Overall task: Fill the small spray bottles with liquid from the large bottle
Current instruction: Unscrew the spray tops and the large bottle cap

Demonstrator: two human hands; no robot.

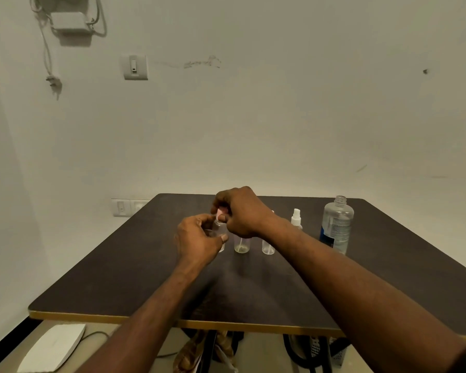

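A dark brown square table (119, 265) with a pale edge stands against a plain off-white wall (253, 117). Two bare forearms reach from the near edge toward the table's middle.

The left hand (197, 238) wraps its fingers around the body of a small clear plastic spray bottle (220, 230), which stands upright near the table's centre. The right hand (240, 211) is just above it, fingertips pinched on the bottle's pink spray cap (221, 211).

Just to the right stand two more small clear bottles: a second small clear bottle (241, 244) with a thin tube inside and a trace of yellowish liquid at the bottom, then a third small clear bottle (268, 247), partly hidden behind the right wrist. Farther right is a small bottle with a white spray top (296, 218).

At the far right stands the large clear plastic bottle (336, 224), upright, uncapped, with a blue and white label. How full it is cannot be told.
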